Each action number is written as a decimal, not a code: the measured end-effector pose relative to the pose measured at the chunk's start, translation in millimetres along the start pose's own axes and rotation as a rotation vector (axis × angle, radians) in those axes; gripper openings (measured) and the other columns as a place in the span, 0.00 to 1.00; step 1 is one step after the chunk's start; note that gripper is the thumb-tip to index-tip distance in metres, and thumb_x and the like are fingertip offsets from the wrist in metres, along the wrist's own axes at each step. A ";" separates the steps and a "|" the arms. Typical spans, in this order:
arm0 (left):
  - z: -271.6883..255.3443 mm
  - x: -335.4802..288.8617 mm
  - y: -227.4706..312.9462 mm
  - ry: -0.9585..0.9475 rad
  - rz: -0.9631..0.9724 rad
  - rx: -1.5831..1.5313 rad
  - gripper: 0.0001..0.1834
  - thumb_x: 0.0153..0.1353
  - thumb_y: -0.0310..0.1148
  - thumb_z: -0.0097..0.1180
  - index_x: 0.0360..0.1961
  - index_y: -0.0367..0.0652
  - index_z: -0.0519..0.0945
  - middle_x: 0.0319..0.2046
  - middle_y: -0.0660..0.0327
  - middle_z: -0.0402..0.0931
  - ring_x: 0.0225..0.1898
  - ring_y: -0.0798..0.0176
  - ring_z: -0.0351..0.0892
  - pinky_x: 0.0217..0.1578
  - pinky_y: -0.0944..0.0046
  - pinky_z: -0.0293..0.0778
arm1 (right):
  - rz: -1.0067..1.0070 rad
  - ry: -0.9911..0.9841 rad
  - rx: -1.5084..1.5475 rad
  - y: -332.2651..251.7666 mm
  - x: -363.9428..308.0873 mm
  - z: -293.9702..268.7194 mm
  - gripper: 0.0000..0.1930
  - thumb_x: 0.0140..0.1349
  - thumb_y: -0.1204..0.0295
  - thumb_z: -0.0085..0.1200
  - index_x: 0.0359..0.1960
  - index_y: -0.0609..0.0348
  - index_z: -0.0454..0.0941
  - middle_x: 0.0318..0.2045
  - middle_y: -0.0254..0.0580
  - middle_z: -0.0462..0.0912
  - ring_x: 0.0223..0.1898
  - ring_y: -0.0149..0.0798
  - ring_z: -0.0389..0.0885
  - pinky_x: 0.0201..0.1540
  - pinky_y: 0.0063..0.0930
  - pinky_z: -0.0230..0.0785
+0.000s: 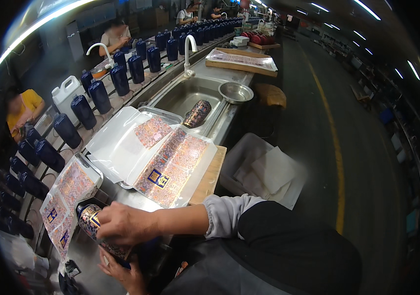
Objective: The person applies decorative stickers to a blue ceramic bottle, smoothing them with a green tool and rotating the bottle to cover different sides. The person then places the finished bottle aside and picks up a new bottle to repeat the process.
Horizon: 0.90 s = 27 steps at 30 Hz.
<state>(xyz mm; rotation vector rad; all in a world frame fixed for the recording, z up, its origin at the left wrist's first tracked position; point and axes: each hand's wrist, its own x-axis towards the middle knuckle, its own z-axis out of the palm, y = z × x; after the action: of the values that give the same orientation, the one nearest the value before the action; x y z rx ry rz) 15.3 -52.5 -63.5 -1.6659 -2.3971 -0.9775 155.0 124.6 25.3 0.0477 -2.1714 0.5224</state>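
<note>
A dark blue bottle [90,216] with a multicoloured floral pattern lies tilted in front of me at the lower left. My right hand [128,223] presses on its patterned side with fingers curled closed; whatever they may pinch is hidden. Under the bottle's lower end, my left hand [121,273] grips and steadies it. Just beyond the bottle hangs a printed floral decal sheet [74,182] over a tray's edge. A larger decal sheet [183,160] rests on a wooden board [215,172], beside translucent backing paper [116,142].
Rows of dark blue bottles [119,78] line the conveyor on the left. A sink [170,96] holds another patterned bottle [197,114], with a metal bowl [236,92] at its rim. A grey bin [242,152] with papers stands right. Co-workers [116,37] sit across the line.
</note>
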 end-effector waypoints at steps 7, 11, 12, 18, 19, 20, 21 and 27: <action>-17.6 5.8 20.0 0.013 0.009 0.141 0.56 0.58 0.67 0.56 0.76 0.38 0.55 0.69 0.44 0.64 0.73 0.46 0.57 0.73 0.36 0.34 | -0.022 -0.122 0.229 11.9 -1.9 -6.7 0.11 0.51 0.70 0.65 0.36 0.51 0.79 0.32 0.39 0.72 0.40 0.47 0.74 0.40 0.42 0.64; -17.3 6.2 20.9 -0.003 -0.002 0.137 0.57 0.58 0.70 0.54 0.76 0.38 0.54 0.69 0.44 0.64 0.73 0.45 0.56 0.73 0.36 0.34 | 0.102 -0.012 0.026 13.9 -7.0 -9.8 0.11 0.51 0.69 0.65 0.36 0.52 0.78 0.33 0.40 0.72 0.40 0.48 0.75 0.40 0.42 0.64; -16.4 6.2 20.5 -0.010 -0.016 0.130 0.57 0.58 0.70 0.54 0.76 0.38 0.54 0.69 0.44 0.63 0.73 0.45 0.56 0.73 0.36 0.35 | 0.069 -0.041 0.037 13.0 -7.9 -10.5 0.12 0.52 0.69 0.65 0.37 0.52 0.78 0.33 0.40 0.72 0.40 0.48 0.75 0.40 0.42 0.64; -9.3 3.2 15.0 0.007 -0.032 0.053 0.57 0.60 0.71 0.52 0.77 0.39 0.54 0.72 0.44 0.60 0.74 0.42 0.56 0.73 0.36 0.38 | 0.052 0.049 0.090 6.0 -8.3 -11.3 0.11 0.53 0.68 0.63 0.36 0.51 0.77 0.34 0.41 0.72 0.40 0.49 0.74 0.42 0.43 0.63; -9.5 2.3 15.4 0.009 -0.028 0.048 0.56 0.60 0.71 0.51 0.77 0.39 0.54 0.72 0.45 0.60 0.74 0.42 0.56 0.72 0.36 0.38 | 0.013 0.004 0.056 3.0 -7.9 -12.0 0.10 0.52 0.67 0.64 0.35 0.51 0.78 0.34 0.39 0.72 0.41 0.48 0.74 0.42 0.43 0.63; -9.3 1.8 15.2 0.013 -0.024 0.045 0.56 0.60 0.71 0.51 0.77 0.39 0.54 0.73 0.45 0.59 0.74 0.42 0.56 0.72 0.36 0.38 | 0.008 -0.028 0.008 1.6 -7.5 -14.1 0.10 0.51 0.66 0.66 0.33 0.51 0.78 0.35 0.38 0.73 0.41 0.48 0.74 0.42 0.43 0.62; -8.3 0.3 14.2 0.018 -0.022 0.040 0.56 0.61 0.71 0.50 0.77 0.39 0.54 0.73 0.45 0.59 0.74 0.42 0.56 0.72 0.35 0.39 | 0.045 -0.096 -0.062 0.0 -7.6 -15.2 0.10 0.50 0.65 0.67 0.31 0.50 0.79 0.35 0.37 0.74 0.42 0.48 0.74 0.42 0.42 0.62; -1.1 -6.6 10.8 0.045 0.017 0.008 0.53 0.65 0.69 0.45 0.76 0.35 0.54 0.74 0.43 0.56 0.74 0.39 0.55 0.72 0.38 0.42 | 0.192 0.025 0.445 4.7 -13.6 -30.5 0.10 0.56 0.70 0.64 0.37 0.61 0.81 0.35 0.47 0.79 0.40 0.51 0.80 0.43 0.39 0.72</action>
<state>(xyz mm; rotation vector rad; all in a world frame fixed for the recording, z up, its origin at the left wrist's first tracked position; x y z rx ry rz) 27.0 -56.2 -60.3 -1.6406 -2.3522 -0.9905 185.5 138.6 29.2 0.0744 -2.0076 1.1029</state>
